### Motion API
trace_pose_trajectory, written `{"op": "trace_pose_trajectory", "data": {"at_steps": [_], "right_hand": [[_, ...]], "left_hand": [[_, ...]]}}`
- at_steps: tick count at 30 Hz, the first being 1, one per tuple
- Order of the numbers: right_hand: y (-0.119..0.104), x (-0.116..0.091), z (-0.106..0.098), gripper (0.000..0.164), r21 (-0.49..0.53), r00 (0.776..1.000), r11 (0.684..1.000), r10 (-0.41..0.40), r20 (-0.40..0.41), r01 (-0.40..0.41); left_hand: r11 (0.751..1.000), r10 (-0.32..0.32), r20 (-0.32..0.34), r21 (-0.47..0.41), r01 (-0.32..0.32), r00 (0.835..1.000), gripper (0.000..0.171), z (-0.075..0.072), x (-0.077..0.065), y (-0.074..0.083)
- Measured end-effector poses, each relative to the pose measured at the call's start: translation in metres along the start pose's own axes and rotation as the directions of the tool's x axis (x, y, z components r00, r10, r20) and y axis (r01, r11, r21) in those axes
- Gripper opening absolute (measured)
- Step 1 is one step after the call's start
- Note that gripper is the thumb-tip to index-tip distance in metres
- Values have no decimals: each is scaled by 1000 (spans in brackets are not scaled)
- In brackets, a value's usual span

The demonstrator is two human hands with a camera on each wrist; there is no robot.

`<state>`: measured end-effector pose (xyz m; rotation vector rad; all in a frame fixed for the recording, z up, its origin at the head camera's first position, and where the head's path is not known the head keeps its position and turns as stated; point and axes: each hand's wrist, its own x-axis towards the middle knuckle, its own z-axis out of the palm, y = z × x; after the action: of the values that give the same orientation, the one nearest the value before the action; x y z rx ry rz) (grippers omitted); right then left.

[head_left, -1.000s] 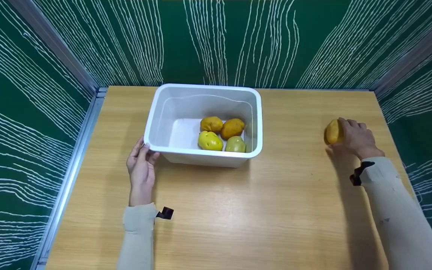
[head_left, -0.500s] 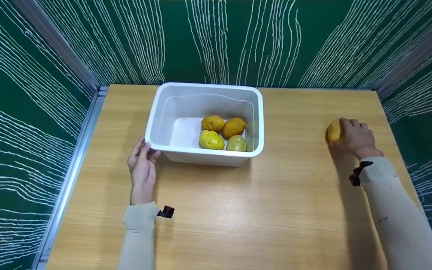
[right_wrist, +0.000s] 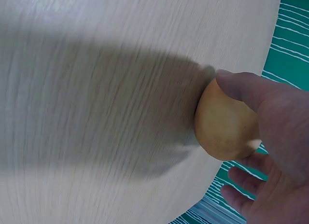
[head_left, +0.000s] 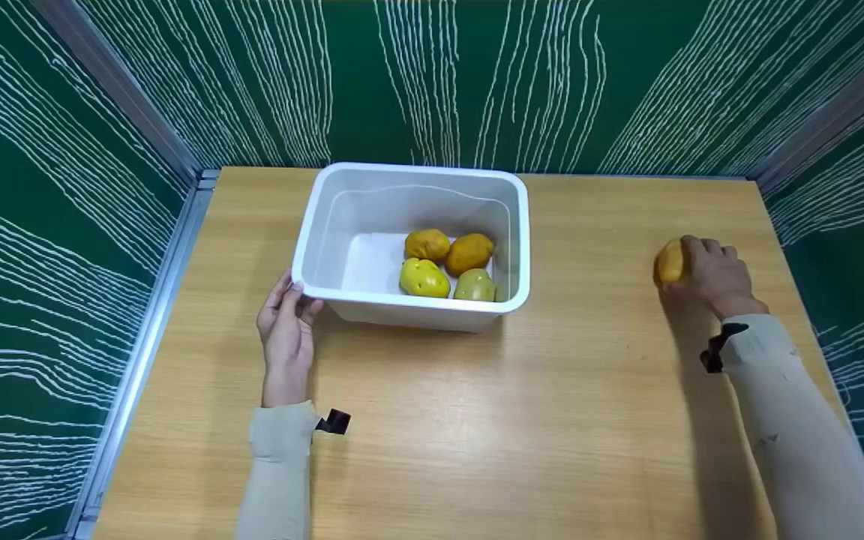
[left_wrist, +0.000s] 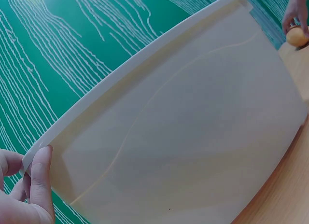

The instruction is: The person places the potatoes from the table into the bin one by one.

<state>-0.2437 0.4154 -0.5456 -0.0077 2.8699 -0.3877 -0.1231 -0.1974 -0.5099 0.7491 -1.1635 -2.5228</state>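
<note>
A white plastic bin [head_left: 412, 172] stands at the back of the table, left of its middle. My left hand [head_left: 286, 337] pinches the rim at its front left corner, with the thumb [left_wrist: 41, 178] pressed on the outer wall. In the bin's right half lie two brownish-yellow fruits [head_left: 469, 253], a bright yellow lumpy one [head_left: 424, 278] and a pale green one [head_left: 475, 286]. Off to the right, my right hand [head_left: 721, 277] grips a yellow-orange, mango-like fruit [right_wrist: 227, 122] between thumb and fingers. That fruit sits on or just above the tabletop; the hand covers its right side.
The wooden table [head_left: 447, 420] has green walls with white streaks [head_left: 379, 82] at its back and both sides. A metal rail [head_left: 139, 337] runs along the left edge. My right hand is near the table's right edge.
The whole view shifts very slightly. Both hands keep their holds, and the bin and the fruits show no clear movement on the table.
</note>
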Motion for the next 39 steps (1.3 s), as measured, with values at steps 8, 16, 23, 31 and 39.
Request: {"op": "trace_pose_trajectory", "data": {"at_steps": [8,16,23,31,39], "right_hand": [[2,-1,-2,94,19,1000,1000,-4,-8,4],[4,-4,-3,90,38,1000,999,-4,-30,5],[-6,-5,-7,92,64,999,998,-11,-46,14],[-28,-3,-23,93,61,994,995,-79,-72,84],[-55,-5,-35,90,30,976,983,-177,-127,182]], "left_hand": [[1000,3,-1,6,-3,1000,44,0,2,-1],[1000,1,1,-2,-1,1000,45,1,1,-1],[999,19,19,-40,-18,1000,44,0,2,-2],[999,9,11,-45,-9,1000,45,-1,1,-3],[1000,4,10,-25,-3,1000,44,-1,1,-1]]}}
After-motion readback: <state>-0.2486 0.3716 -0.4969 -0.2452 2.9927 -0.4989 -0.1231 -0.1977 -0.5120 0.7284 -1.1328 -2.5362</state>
